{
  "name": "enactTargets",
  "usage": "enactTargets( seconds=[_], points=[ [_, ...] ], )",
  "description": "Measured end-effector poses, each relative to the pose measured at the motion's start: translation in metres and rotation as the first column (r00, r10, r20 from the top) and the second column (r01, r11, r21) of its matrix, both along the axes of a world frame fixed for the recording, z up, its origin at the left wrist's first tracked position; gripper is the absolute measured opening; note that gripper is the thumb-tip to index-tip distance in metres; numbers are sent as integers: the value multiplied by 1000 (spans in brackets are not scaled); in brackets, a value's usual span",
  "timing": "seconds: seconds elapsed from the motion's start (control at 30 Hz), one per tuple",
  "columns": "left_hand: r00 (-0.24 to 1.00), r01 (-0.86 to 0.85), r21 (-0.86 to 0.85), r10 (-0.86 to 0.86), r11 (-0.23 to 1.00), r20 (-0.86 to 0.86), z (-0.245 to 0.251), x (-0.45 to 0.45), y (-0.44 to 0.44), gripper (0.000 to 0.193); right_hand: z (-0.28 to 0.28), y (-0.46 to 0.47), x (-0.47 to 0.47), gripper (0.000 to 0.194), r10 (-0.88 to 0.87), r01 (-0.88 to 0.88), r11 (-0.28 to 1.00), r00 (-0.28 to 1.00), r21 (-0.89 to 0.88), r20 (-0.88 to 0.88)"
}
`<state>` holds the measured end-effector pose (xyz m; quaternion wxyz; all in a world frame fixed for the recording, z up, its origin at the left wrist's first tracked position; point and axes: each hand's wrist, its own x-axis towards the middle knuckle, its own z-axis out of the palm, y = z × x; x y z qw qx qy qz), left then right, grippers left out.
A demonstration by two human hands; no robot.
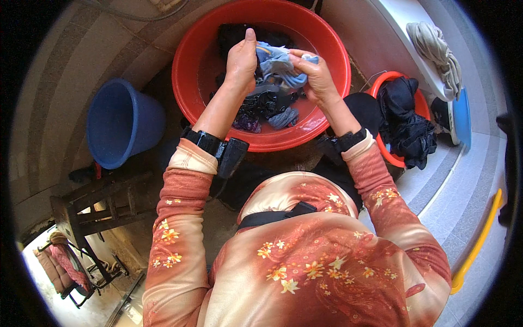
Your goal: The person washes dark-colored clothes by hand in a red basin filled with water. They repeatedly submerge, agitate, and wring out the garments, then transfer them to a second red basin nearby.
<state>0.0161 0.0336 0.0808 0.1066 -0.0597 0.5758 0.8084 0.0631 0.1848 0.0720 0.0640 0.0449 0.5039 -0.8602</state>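
Note:
A light blue cloth (278,63), wet and bunched up, is stretched between my two hands above a large red plastic basin (261,143). My left hand (242,61) grips its left end with the thumb pointing up. My right hand (314,73) pinches the other end between thumb and fingers. Below them, dark garments (265,102) lie in water in the basin. A grey-blue knitted piece (284,117) rests near the basin's front wall, beside a purple patterned piece (247,124). More black cloth (237,34) is at the back of the basin, partly hidden behind my left hand.
On the left, a blue bucket (122,122) leans with its mouth toward the wall. An orange-red bucket (423,102) heaped with black clothes (404,114) stands to the right. Beyond it, a beige cloth (435,53) hangs over a white ledge (396,24). A wooden stool-like frame (102,204) is lower left.

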Motion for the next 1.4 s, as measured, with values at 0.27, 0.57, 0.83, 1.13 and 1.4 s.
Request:
enactTargets(
  seconds=[0.27, 0.57, 0.83, 1.13, 1.4],
  points=[
    [992, 99, -183, -112, 978, -60, 8, 5, -1, 31, 0, 3, -5, 29, -138, 127, 984, 987, -126, -79],
    [942, 297, -266, -326, 917, -73, 6, 4, -1, 18, -4, 3, -7, 23, -215, 214, 976, 976, -49, -34],
    [988, 154, -160, -157, 975, -7, 7, -6, -12, 21, 1, 12, -11, 20, -172, 167, 969, 985, -184, -9],
    [886, 424, -381, -463, 822, -12, 6, 9, 0, 27, -4, 3, -8, 13, -197, 198, 978, 980, -68, 11],
    [929, 369, -118, -365, 922, 55, 4, 2, -5, 24, -9, 11, -14, 13, -177, 175, 968, 984, -181, 8]
  ],
)
